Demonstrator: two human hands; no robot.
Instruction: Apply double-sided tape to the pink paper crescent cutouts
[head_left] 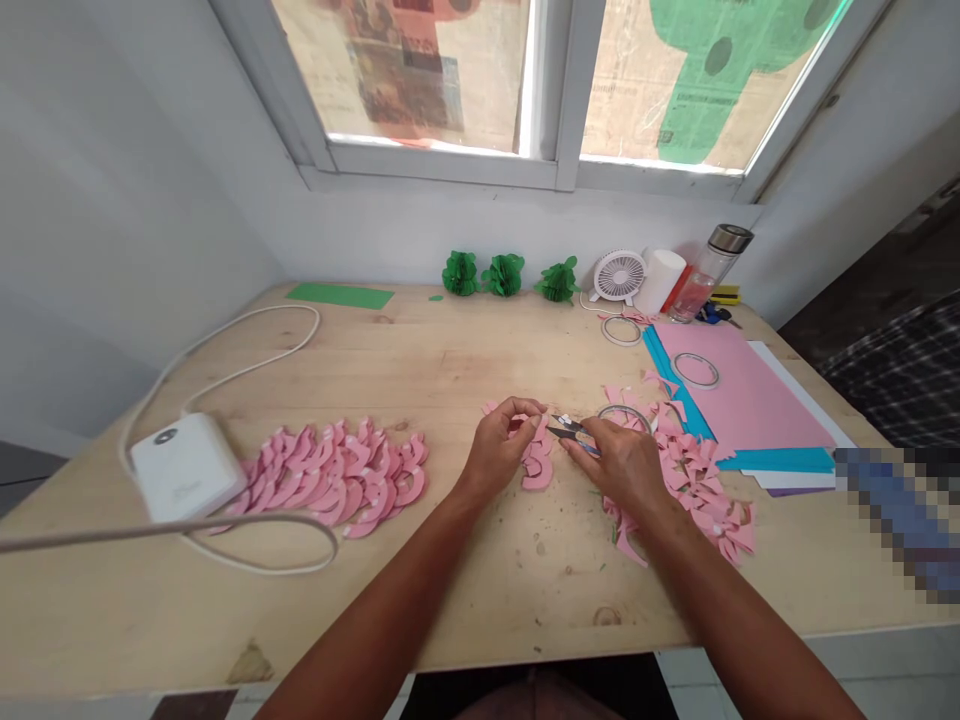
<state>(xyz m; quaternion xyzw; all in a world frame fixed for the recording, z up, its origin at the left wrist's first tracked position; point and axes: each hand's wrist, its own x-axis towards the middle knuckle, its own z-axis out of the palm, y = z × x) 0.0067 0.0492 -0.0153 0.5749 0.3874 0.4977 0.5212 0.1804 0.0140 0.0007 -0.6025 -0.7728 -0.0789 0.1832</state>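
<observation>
My right hand (624,462) is closed around a small pair of thread snips (571,430), whose dark blades point left towards my other hand. A small white scrap shows by the blades. My left hand (501,440) is pinched at thumb and forefinger just left of the snips; what lies between the fingertips is too small to make out. Curved pink paper cutouts (537,470) lie under and beside the left fingers, partly hidden by them. A roll of tape (624,415) rests behind the right hand, which covers part of it.
Left lies a heap of pink cutouts (337,480) beside a white power bank (184,468) with a looping cable. Pink scraps (709,490) spread at right, near stacked coloured paper (772,390) bearing a tape ring (695,370). Green paper ornaments (502,275), a fan (619,275) and a bottle (705,280) stand behind.
</observation>
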